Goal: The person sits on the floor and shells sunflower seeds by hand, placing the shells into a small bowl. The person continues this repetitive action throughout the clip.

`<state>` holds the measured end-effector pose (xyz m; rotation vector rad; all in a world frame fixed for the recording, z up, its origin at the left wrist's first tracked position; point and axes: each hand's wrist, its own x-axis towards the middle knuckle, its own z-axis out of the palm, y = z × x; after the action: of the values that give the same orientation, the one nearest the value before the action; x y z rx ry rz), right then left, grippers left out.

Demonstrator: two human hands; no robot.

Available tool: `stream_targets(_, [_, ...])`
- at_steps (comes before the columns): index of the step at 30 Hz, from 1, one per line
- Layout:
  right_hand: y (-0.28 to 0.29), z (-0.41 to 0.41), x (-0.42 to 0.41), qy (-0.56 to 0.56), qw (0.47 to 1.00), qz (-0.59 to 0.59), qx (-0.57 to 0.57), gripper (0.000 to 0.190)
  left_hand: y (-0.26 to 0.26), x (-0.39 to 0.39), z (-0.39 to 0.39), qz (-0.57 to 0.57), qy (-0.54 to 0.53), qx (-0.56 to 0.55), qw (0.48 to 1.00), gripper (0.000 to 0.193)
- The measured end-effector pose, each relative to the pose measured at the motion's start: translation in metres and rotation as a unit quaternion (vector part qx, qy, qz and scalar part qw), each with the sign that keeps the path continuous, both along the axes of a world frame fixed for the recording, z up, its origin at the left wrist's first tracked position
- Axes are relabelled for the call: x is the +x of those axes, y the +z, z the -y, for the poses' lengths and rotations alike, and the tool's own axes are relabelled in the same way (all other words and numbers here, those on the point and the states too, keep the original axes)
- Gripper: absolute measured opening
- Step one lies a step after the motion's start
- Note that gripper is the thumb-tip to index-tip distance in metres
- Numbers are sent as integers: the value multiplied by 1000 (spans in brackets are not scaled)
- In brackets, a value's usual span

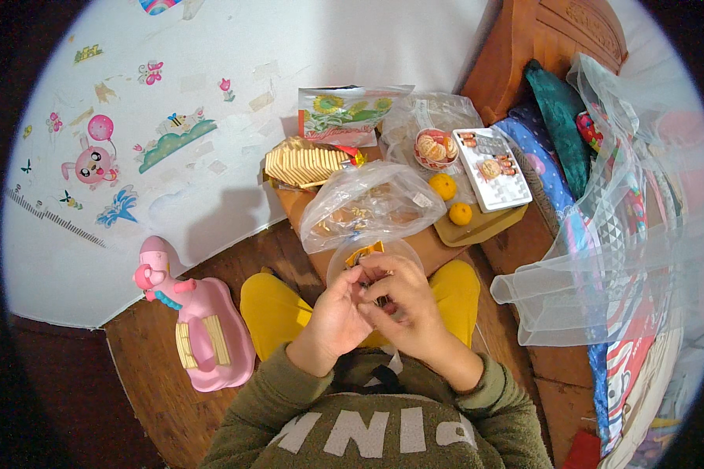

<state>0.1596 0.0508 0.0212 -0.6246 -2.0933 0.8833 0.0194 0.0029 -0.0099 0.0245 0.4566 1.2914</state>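
My left hand is cupped palm up and meets my right hand in front of my lap. The right fingers bend over the left palm. Something small and dark shows between them, too hidden to name. Just beyond the fingers is a round clear plastic dish, partly covered by my hands, with an orange-yellow wrapper in it. Behind it lies an open clear plastic bag with small pale pieces inside.
A low brown table holds stacked wafer-like biscuits, a sunflower-seed bag, two oranges, a bowl of peeled citrus and a white tray. A pink ride-on toy stands left; a bed with netting is right.
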Motion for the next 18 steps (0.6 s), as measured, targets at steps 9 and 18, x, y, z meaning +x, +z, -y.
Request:
stream_targets(9, [-3, -2, 16, 3, 933, -100, -347, 13, 11, -7, 9, -354, -69, 118, 925, 21])
stream_targets(18, [2, -1, 17, 41, 971, -93, -217, 13, 13, -17, 10, -235, -104, 123, 958, 18])
